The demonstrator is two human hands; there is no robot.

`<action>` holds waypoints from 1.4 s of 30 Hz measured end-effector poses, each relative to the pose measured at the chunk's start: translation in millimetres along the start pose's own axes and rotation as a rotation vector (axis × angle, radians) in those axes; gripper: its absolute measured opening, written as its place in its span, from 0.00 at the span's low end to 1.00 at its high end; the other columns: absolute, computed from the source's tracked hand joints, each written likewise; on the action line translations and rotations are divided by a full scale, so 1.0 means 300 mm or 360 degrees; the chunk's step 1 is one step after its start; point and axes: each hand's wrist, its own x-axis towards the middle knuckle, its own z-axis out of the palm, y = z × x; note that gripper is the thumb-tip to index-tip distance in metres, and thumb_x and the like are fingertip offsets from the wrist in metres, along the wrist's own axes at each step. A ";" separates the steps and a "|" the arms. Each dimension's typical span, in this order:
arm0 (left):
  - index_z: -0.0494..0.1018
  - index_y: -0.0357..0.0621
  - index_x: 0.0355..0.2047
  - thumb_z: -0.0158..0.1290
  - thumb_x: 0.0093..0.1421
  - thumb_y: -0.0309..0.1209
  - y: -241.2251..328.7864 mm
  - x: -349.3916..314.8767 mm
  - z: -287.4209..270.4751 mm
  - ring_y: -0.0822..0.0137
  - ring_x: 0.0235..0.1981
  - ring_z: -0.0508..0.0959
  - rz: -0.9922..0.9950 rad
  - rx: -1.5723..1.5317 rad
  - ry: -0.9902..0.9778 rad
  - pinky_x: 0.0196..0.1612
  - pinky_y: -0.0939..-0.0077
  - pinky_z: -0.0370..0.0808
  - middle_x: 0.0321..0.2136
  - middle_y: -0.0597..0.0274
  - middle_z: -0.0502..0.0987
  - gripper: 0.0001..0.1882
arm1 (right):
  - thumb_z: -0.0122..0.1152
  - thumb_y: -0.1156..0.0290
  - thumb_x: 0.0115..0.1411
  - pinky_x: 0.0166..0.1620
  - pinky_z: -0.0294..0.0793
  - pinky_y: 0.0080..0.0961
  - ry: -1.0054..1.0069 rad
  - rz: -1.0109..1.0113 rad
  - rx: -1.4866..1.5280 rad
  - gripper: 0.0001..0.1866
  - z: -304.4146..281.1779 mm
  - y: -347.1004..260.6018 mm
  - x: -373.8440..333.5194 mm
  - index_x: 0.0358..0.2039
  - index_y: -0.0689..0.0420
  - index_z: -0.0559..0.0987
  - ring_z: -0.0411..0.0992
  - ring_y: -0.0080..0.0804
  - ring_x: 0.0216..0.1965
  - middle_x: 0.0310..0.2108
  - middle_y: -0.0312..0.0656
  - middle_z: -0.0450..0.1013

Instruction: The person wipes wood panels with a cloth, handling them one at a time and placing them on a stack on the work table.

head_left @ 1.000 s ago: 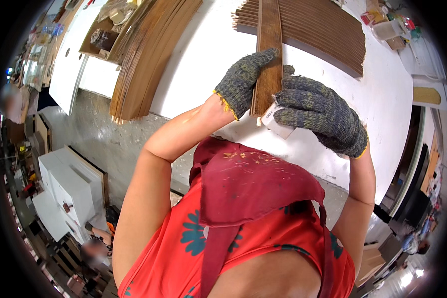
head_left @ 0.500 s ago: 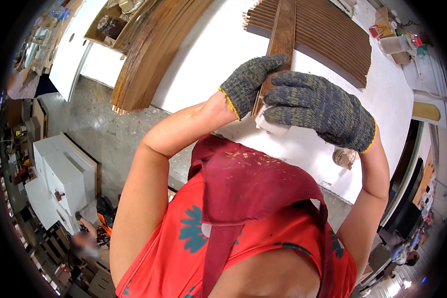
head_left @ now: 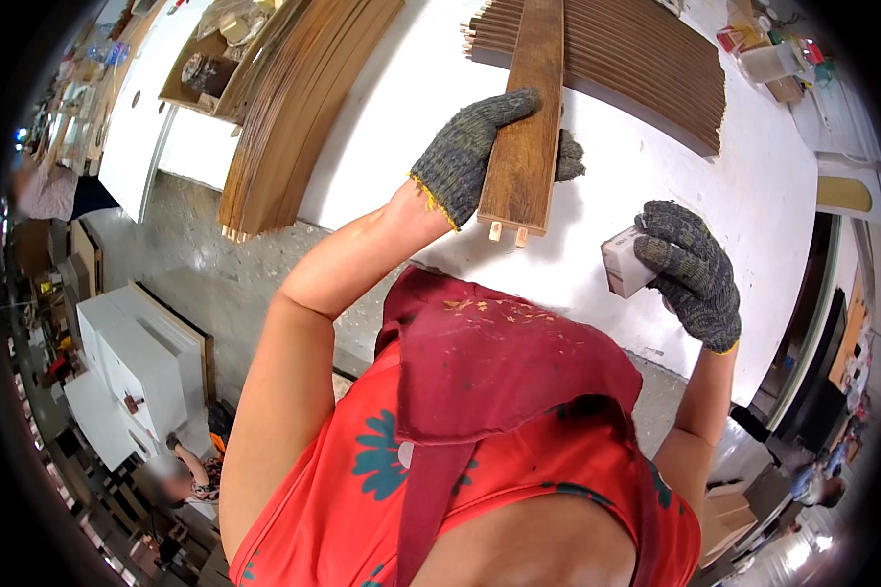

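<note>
My left hand (head_left: 465, 149), in a dark grey knitted glove with a yellow cuff, grips a brown wooden board (head_left: 525, 161) from its left side. The thumb lies on the board's top face, and fingertips show past its right edge. Two pale dowels (head_left: 508, 234) stick out of the board's near end. Off to the right, my gloved right hand (head_left: 693, 274) is closed round a small white block (head_left: 625, 262), well apart from the board. Beyond, a row of brown wooden slats (head_left: 636, 83) lies side by side on the white table (head_left: 382, 117), the held board's far part over them.
Long brown boards (head_left: 299, 122) are stacked at the table's left, dowels at their near end. Next to them an open box (head_left: 188, 96) holds odds and ends. Containers (head_left: 768, 64) crowd the far right. White panels (head_left: 137, 352) stand on the floor at left, near another person.
My right hand has left the board's end and moved right and nearer with the white block. The board's near end, with its dowels, is now uncovered; my left hand still holds it.
</note>
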 end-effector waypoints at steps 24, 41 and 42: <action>0.61 0.35 0.51 0.50 0.59 0.55 -0.026 0.000 -0.018 0.68 0.32 0.70 0.0301 -0.0248 -0.0253 0.35 0.75 0.72 0.37 0.55 0.70 0.34 | 0.60 0.73 0.46 0.55 0.65 0.47 0.0559 -0.0429 -0.0164 0.16 0.114 -0.075 0.216 0.39 0.51 0.79 0.68 0.50 0.53 0.47 0.44 0.72; 0.53 0.44 0.62 0.39 0.68 0.36 -0.006 0.015 -0.054 0.65 0.58 0.64 0.0961 0.1071 -0.0523 0.65 0.67 0.55 0.56 0.57 0.64 0.24 | 0.50 0.78 0.47 0.59 0.61 0.43 0.0028 -0.0793 -0.0155 0.24 0.027 -0.071 0.403 0.47 0.52 0.77 0.64 0.48 0.57 0.52 0.44 0.70; 0.53 0.44 0.62 0.39 0.68 0.36 -0.008 0.014 -0.054 0.64 0.57 0.64 0.0949 0.1030 -0.0503 0.65 0.67 0.56 0.56 0.57 0.64 0.24 | 0.51 0.78 0.47 0.59 0.61 0.44 0.0023 -0.0791 -0.0148 0.23 0.031 -0.069 0.401 0.46 0.53 0.77 0.65 0.48 0.56 0.52 0.45 0.70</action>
